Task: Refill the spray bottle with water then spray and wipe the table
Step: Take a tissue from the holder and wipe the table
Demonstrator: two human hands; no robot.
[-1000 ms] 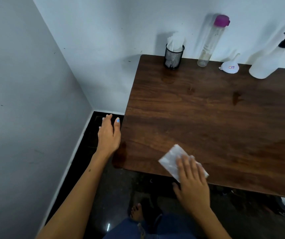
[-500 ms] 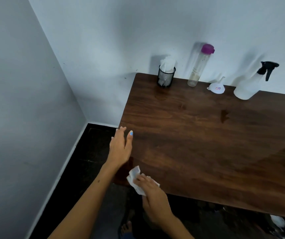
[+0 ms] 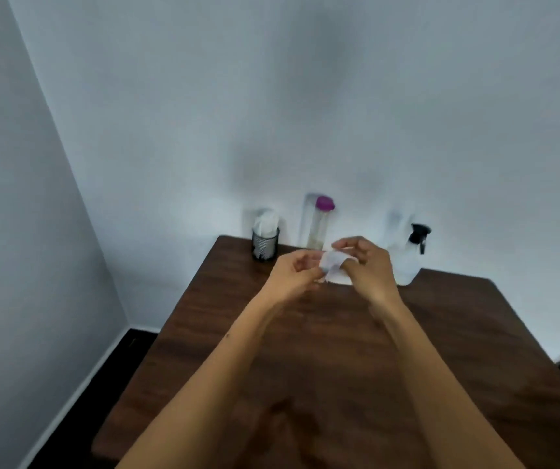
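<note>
Both your hands are raised over the far half of the wooden table (image 3: 339, 350), and between them you hold the white tissue (image 3: 332, 265) clear of the surface. Your left hand (image 3: 297, 277) pinches its near edge between curled fingertips; your right hand (image 3: 366, 265) grips the other side, with thumb and forefinger arched above it. The tissue looks crumpled and partly folded, though motion blur hides how.

The spray bottle (image 3: 409, 257) stands upright at the back of the table, just beside your right hand, its black trigger head on and pointing right. Its body is pale and translucent, and the water level cannot be read from here. To its left stand a tall clear bottle with a purple cap (image 3: 319, 223) and a black mesh cup (image 3: 265, 243) stuffed with more tissues, both against the wall.

Judging by the bottle set aside and the tissue in your hands, you are in the wiping stage, probably refolding to get a fresh face. The wood shows a sheen, but wet patches cannot be told apart from reflections. Next, you would need to flatten the tissue under your right palm and sweep the unwiped area, working clear of the items along the wall so nothing tips.
</note>
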